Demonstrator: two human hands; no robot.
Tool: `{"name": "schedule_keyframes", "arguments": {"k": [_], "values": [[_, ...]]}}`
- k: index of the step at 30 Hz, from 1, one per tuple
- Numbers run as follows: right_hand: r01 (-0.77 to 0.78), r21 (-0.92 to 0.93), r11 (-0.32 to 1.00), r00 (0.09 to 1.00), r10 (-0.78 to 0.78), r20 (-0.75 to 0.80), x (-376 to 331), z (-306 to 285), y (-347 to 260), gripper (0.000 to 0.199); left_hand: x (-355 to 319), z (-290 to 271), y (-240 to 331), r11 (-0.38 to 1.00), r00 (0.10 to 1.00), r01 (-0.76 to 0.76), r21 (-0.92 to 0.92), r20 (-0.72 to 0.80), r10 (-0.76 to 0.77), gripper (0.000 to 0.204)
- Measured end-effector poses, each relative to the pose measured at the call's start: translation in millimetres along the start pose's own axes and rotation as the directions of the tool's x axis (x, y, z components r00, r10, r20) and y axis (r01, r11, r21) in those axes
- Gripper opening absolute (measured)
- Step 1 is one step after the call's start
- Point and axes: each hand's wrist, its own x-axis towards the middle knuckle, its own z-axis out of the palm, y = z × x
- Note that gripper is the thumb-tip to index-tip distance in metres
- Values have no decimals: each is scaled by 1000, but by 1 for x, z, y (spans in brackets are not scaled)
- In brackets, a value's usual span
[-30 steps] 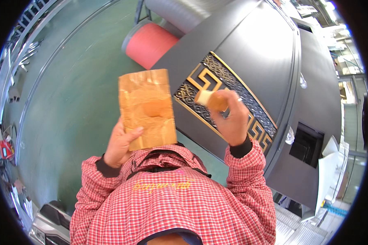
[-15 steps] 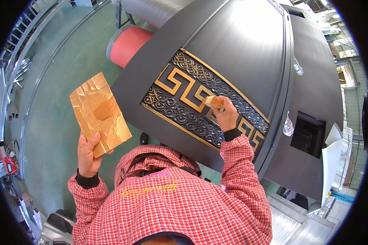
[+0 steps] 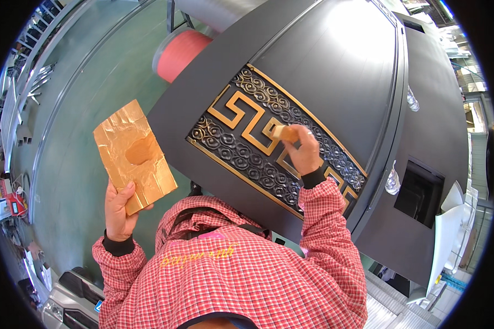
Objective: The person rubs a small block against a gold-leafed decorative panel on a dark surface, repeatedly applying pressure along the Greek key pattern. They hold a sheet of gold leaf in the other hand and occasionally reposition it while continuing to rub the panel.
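A flat board covered in wrinkled gold foil (image 3: 121, 129) is upright in my left hand (image 3: 121, 205), thumb on its front and fingers behind. A smooth orange-gold patch, seemingly paint, lies mid-board. My right hand (image 3: 304, 151) pinches a small cream-and-gold block, apparently a sponge (image 3: 284, 132). It is at the raised gold key-pattern strip (image 3: 253, 126) of a dark door panel (image 3: 324, 71); whether it touches, I cannot tell. Swirl reliefs (image 3: 241, 153) flank the strip, mostly black with some gold at the left end. Gold borders edge the ornament.
A large pink roll (image 3: 182, 55) stands beyond the panel's left edge. Right of the door, a dark panel has a rectangular opening (image 3: 419, 192) and crumpled clear plastic (image 3: 392, 181). Green floor (image 3: 71, 164) extends left; a silver vehicle-like object (image 3: 71, 299) sits at lower left.
My right hand has shifted slightly along the gold key pattern, turning the sponge so its cream end points left. The view has shifted a little; my left hand keeps its hold on the board.
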Motion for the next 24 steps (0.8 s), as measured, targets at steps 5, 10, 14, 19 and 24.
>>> {"name": "schedule_keyframes", "arguments": {"k": [5,10,14,19,24], "values": [[16,-27,1000,1000,-16,11,5,1,6,37,-5,5,0,999,998,3,42,-56,0,46],[145,-72,987,989,-143,33,9,5,5,37,-3,-2,-2,1000,1000,-16,2,-14,16,47],[166,-81,983,986,-163,37,12,7,3,36,-4,0,-2,1000,1000,-22,9,-12,22,47],[177,-93,980,984,-174,35,19,6,1,36,-5,1,-2,1000,999,-17,17,-28,18,47],[112,-149,982,993,-116,-15,22,10,1,38,-4,1,-2,1000,1000,-18,21,-25,18,47]]}}
